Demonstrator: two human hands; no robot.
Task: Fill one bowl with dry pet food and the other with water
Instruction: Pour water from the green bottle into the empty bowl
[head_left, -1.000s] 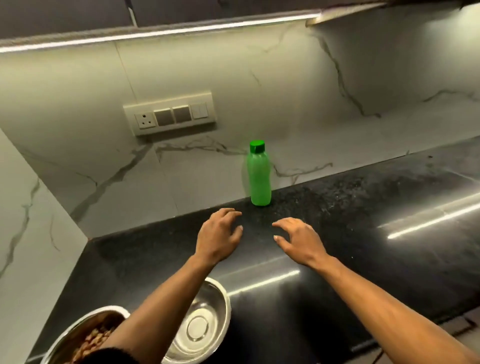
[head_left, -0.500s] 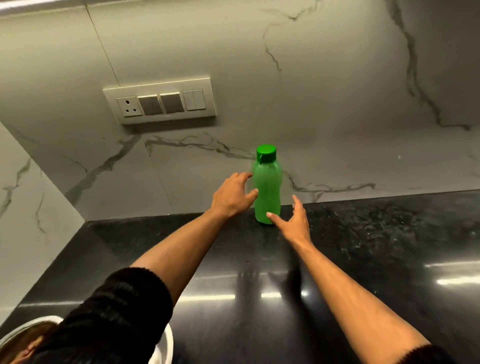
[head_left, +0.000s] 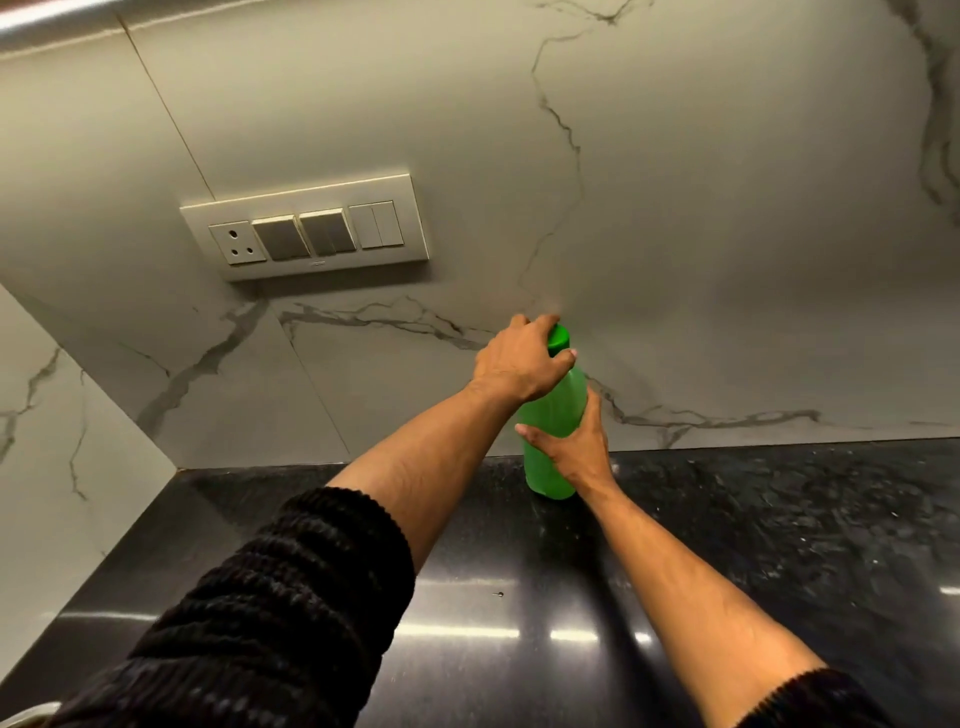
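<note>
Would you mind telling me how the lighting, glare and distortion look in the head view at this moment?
Head view: warm, dim light; bright streaks of glare lie on the glossy black countertop; wide-angle distortion tilts the marble wall and switch panel; the left hand on the green bottle looks slightly soft, as does the right hand.

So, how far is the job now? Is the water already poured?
Not yet. The green bottle stands on the black counter with its cap on. In hand: the left hand curls over the cap and the right hand holds the body, probably to open it. Left: opening and pouring. Neither bowl's contents can be seen, so the food step cannot be judged.
</note>
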